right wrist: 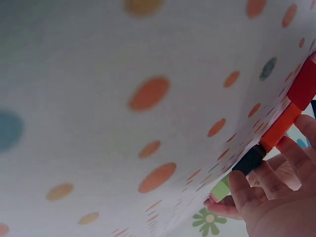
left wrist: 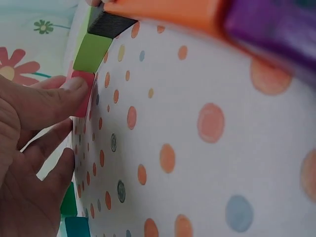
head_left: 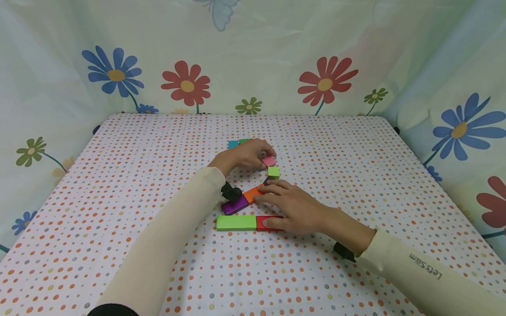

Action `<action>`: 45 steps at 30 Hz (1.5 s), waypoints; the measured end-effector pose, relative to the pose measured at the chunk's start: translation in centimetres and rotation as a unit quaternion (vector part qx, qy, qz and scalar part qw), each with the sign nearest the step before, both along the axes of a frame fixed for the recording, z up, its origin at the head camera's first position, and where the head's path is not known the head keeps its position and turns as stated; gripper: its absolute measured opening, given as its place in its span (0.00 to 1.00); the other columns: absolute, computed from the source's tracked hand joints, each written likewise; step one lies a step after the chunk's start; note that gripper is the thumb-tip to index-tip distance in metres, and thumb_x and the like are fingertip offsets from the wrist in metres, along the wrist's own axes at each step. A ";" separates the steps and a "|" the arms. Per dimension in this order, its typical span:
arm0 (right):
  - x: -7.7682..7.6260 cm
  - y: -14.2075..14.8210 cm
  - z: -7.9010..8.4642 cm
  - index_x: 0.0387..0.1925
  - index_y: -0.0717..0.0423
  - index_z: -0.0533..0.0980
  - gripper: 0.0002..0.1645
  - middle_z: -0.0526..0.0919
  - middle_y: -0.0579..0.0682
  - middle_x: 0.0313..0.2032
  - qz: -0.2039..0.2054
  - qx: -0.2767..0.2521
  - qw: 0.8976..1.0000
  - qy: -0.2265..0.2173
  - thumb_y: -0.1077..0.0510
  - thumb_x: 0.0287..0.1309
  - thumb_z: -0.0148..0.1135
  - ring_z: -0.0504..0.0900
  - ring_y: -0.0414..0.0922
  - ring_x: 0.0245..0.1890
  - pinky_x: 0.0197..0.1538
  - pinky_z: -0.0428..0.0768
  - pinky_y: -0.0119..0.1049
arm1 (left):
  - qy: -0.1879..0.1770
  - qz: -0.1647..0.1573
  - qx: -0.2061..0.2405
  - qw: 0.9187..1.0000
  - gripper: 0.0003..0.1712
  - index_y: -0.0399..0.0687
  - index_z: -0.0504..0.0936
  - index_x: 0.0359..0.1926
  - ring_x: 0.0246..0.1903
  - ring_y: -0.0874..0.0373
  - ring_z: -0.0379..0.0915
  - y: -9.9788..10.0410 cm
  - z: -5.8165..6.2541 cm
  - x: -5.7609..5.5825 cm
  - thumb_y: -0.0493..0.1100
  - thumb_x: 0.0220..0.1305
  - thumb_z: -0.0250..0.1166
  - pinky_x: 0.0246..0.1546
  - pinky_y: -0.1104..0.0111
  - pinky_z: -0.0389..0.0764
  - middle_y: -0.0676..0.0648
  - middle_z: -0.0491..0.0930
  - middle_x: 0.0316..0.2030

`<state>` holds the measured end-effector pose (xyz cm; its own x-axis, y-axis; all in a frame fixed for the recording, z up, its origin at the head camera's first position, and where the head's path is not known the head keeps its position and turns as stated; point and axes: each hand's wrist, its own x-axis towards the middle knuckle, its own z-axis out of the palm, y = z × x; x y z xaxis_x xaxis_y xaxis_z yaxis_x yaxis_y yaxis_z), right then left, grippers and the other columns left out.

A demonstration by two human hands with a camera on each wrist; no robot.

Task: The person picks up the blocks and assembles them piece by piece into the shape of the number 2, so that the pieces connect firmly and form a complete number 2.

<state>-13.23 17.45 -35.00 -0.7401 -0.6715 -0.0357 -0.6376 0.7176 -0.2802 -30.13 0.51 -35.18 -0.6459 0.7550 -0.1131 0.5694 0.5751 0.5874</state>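
Observation:
My left hand (head_left: 250, 153) pinches a pink block (head_left: 269, 161) between thumb and fingers; in the left wrist view the thumb presses the near side of that block. Just in front of it sits a light green cube (head_left: 273, 172), followed by a black block (left wrist: 112, 23), an orange block (head_left: 251, 195) and a purple block (head_left: 235, 205) in a slanting row. My right hand (head_left: 302, 208) is spread over the row's right side, fingertips at the black and orange blocks. Its thumb rests on a red block (head_left: 265, 221), which adjoins a long light green block (head_left: 236, 222).
Beyond the left hand lie a teal block (head_left: 233, 144) and a partly hidden green block (head_left: 243, 141). A dotted cloth (head_left: 158, 153) covers the table, and a flowered curtain (head_left: 253, 52) hangs behind and at both sides.

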 end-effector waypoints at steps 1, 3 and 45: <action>0.0 0.0 0.0 0.69 0.46 0.73 0.34 0.68 0.50 0.72 0.000 0.000 1.000 0.000 0.41 0.65 0.65 0.59 0.56 0.75 0.70 0.65 0.61 | -0.005 0.002 0.006 1.000 0.25 0.46 0.81 0.62 0.64 0.51 0.69 -0.1 0.0 0.0 0.34 0.64 0.70 0.66 0.59 0.70 0.45 0.75 0.64; 0.0 0.0 0.0 0.69 0.47 0.73 0.34 0.68 0.51 0.73 0.001 -0.002 1.000 -0.001 0.41 0.65 0.64 0.59 0.56 0.75 0.70 0.64 0.61 | -0.010 0.002 0.014 1.000 0.25 0.45 0.81 0.62 0.64 0.51 0.69 -0.2 -0.1 0.0 0.34 0.64 0.70 0.66 0.59 0.70 0.44 0.76 0.64; 0.0 -0.2 0.5 0.71 0.46 0.72 0.36 0.68 0.50 0.73 -0.010 0.022 1.000 -0.019 0.41 0.65 0.65 0.58 0.56 0.75 0.71 0.63 0.61 | 0.010 0.092 0.028 0.995 0.38 0.51 0.74 0.70 0.75 0.49 0.53 -3.5 2.2 -1.6 0.40 0.58 0.76 0.73 0.51 0.60 0.49 0.69 0.71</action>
